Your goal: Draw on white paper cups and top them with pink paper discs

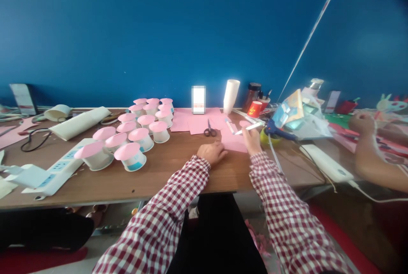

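Observation:
My left hand [212, 152] lies on the brown table at the left edge of a pink paper sheet [235, 141], fingers stretched toward it. My right hand [252, 139] is closed on a slim white pen-like stick [251, 128], tilted above the sheet's right side. A small pink paper piece [245, 123] shows just behind that hand. Beyond my left hand, dark-handled scissors [209, 130] lie on more pink paper [181, 120]. A slim white piece with a blue end [228, 126] rests on the paper between the scissors and my right hand.
Several paper cups with pink disc tops [130, 151] stand left, near a power strip [60, 168]. Cup stacks [231, 95] [79, 123], a red cup [255, 109] and a blue glue gun [279, 129] lie around. Another person's arm [366, 151] is at right.

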Tool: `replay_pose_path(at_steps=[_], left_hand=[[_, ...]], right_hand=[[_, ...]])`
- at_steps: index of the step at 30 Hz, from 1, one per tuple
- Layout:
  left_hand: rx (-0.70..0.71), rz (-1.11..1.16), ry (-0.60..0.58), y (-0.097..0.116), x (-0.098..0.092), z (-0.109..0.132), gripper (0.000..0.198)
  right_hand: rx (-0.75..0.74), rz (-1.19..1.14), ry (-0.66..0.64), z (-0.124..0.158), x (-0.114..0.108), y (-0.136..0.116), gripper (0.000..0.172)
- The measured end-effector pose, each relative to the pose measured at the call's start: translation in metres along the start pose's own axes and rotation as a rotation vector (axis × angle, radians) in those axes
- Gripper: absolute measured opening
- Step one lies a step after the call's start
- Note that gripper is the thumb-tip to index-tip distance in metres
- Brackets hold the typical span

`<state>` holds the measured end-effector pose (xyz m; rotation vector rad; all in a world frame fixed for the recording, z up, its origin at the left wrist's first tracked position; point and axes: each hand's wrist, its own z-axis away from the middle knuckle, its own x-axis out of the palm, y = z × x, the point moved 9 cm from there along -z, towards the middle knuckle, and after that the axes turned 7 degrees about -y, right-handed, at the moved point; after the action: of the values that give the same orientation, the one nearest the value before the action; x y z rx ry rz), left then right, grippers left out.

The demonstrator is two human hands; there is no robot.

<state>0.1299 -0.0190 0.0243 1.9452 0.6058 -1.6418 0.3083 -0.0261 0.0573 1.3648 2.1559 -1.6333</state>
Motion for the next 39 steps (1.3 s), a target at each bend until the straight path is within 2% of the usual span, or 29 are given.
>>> replay_pose_path(at_steps=[8,14,19,25,30,37,39], left_hand=[[0.025,0.012,-0.030,0.004,0.001,0.001,0.042],[0.038,0.010,0.004,0.005,0.000,0.001,0.041],[0.050,0.007,0.011,0.005,-0.001,0.001,0.041],[0.035,0.023,0.002,0.004,-0.001,0.001,0.041],[0.027,0.032,0.004,0.004,0.000,0.001,0.041],[0.005,0.063,0.025,0.000,0.001,0.001,0.040],[-0.001,0.076,0.051,0.000,-0.001,0.003,0.040]], right_hand=[[-0.067,0.050,-0.079,0.005,0.008,-0.011,0.028],[-0.080,0.187,-0.197,0.006,0.020,-0.007,0.020],[-0.098,0.261,-0.238,0.006,0.025,-0.006,0.019],[-0.088,0.256,-0.172,0.004,0.017,-0.006,0.021],[-0.090,0.191,-0.192,0.004,0.019,-0.005,0.014],[-0.046,0.024,-0.019,0.002,-0.001,-0.003,0.018],[-0.001,-0.150,0.022,0.002,-0.007,0.000,0.019]])
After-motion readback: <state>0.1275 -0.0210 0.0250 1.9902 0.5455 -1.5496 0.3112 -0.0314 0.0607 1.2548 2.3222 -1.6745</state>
